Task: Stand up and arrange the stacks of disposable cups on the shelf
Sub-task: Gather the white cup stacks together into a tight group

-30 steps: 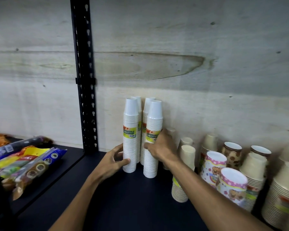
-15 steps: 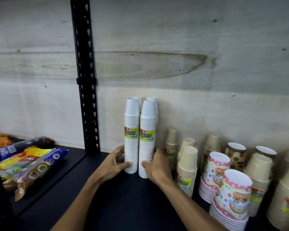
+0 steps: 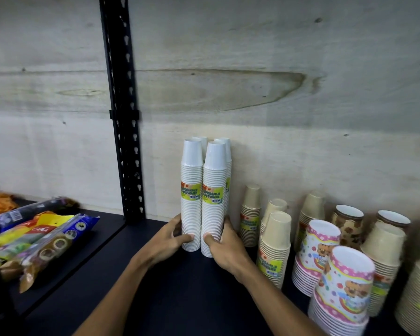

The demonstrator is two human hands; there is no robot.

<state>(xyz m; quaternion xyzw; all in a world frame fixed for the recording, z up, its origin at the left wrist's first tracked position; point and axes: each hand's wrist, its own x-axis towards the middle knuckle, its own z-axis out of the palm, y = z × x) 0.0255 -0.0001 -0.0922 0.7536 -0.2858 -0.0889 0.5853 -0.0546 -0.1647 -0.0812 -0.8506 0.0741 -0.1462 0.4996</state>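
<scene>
Your left hand (image 3: pixel 166 238) presses the left front white stack (image 3: pixel 191 195), and your right hand (image 3: pixel 224 248) has slid down and pushed the other front white stack (image 3: pixel 213 200) against it. Both hands' fingers curl around the stack bottoms. All four tall stacks now stand tight together on the shelf (image 3: pixel 180 299), with the tan cup stacks (image 3: pixel 274 241) at 3 o'clock.

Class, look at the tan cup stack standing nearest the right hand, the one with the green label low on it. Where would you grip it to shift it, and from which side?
Grip the tan cup stack low, around the ribbed rims near its green label, probably from the front left. It is tall and narrow, so a high hold could tip it. Patterned cups crowd its right; the dark shelf lies open in front.
</scene>
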